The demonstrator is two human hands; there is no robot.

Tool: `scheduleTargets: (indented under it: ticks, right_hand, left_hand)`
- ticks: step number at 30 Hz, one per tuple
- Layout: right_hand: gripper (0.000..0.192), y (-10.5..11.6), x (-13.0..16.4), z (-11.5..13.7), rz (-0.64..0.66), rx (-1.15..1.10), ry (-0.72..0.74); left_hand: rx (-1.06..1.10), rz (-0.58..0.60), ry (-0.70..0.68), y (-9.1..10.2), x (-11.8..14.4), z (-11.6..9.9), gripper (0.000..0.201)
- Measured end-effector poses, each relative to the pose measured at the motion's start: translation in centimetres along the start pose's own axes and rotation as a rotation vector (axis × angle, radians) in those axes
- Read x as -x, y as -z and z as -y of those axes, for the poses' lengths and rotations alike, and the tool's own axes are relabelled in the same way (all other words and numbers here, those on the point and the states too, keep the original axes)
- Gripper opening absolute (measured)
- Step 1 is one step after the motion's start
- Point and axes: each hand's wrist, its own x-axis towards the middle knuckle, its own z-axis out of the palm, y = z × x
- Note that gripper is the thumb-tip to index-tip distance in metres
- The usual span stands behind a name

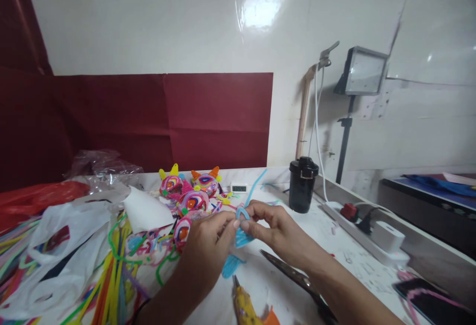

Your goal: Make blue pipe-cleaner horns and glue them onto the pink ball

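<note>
Pinching a light blue pipe cleaner (241, 233) between them, the left hand (208, 250) and right hand (273, 230) meet above the middle of the white table (334, 245); fingertips of both are closed on the looped upper part of the piece, while its lower end hangs down towards the tabletop, just in front of the left hand. Near front edge, below the hands: yellow glue gun (243, 307), nozzle pointing up towards the blue strand; dark scissors (293, 278), partly under the right forearm. Left of the hands: loose pipe cleaners (111, 270) in green, yellow, orange and pink, spread towards the left edge; white plastic bag (55, 255) lying over some of them. Behind the hands, towards the back edge: cluster of finished multicoloured pipe-cleaner figures (189, 191) with yellow and orange points; small digital timer (238, 188) beside them. Right of these: black cylindrical container (302, 184), upright. Along the right edge: white power strip (368, 240) with plugs. Front right corner: dark phone (431, 300).
</note>
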Motion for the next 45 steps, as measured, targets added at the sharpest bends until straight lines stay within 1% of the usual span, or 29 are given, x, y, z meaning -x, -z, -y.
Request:
scheduleTargets:
  ticks: [5, 12, 19, 26, 31, 36, 41, 45]
  right_hand:
    - [0.021, 0.1, 0.0, -0.1, 0.008, 0.068, 0.014]
    - [0.022, -0.2, -0.1, 0.0, -0.019, 0.106, 0.027]
    - [0.017, -0.3, 0.1, -0.1, -0.043, 0.081, 0.014]
    - [0.017, -0.4, 0.0, -0.2, -0.104, 0.014, 0.036]
    - [0.022, -0.3, -0.1, 0.1, -0.095, -0.069, 0.027]
    - [0.026, -0.1, 0.1, 0.5, -0.077, -0.104, -0.005]
    - [0.026, -0.1, 0.3, 0.9, -0.061, -0.057, 0.006]
    - [0.024, -0.2, 0.4, 0.9, -0.053, -0.005, 0.026]
  left_hand:
    - [-0.011, 0.040, 0.029, 0.2, -0.1, -0.3, 0.025]
    - [-0.071, 0.011, -0.005, 0.1, 0.1, 0.0, 0.025]
    - [-0.073, -0.015, -0.010, 0.2, 0.0, -0.4, 0.024]
    - [-0.100, -0.036, -0.035, 0.4, 0.0, -0.6, 0.026]
    - [-0.054, 0.029, -0.010, 0.7, -0.2, -0.4, 0.025]
    - [-0.003, 0.092, -0.020, 1.0, -0.3, -0.1, 0.030]
    - [-0.042, 0.100, -0.012, 1.2, -0.2, 0.0, 0.024]
    - [-0.104, 0.082, -0.059, 1.3, -0.2, -0.2, 0.024]
